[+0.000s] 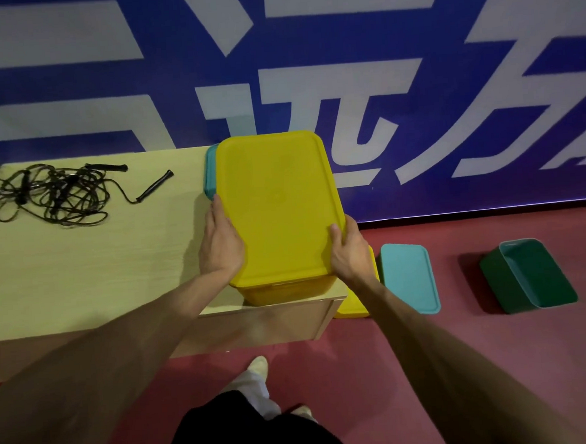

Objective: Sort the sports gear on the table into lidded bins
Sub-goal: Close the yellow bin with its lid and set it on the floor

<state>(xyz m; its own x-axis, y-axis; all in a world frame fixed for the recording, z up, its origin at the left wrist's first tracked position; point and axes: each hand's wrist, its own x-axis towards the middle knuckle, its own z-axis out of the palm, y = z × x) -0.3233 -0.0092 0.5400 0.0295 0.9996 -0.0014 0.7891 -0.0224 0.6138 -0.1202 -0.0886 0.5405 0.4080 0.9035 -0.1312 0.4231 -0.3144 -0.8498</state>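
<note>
Yellow bin (280, 209) with its lid on sits at the right end of the desk (81, 269), near corner hanging slightly over the front edge. Only the lid top and a strip of the front wall show. Left hand (220, 241) lies along the lid's left edge with fingers fairly straight and pressed against it, thumb hidden. Right hand (350, 252) clamps the lid's near right corner, thumb on top, fingers tucked out of sight under the rim. A teal bin (209, 172) at the desk's back edge is mostly hidden behind the yellow one, just a sliver of its left side visible. Tangled black jump ropes (53, 192) lie at the far left along the back edge, cut off by the frame, so the count is hard to make out. The desk is pale wood. On the floor (396, 370) off the desk's right end is a yellow piece (350, 309), mostly covered by the right forearm, lid or bin unclear. Just beside it is a teal lidded box (408, 276), and farther right, apart, an open green bin (531, 276), contents not discernible. The floor is dark red, and a blue banner (413, 77) with large white characters stands behind. A white shoe (257, 364) and dark clothing show at the bottom.
</note>
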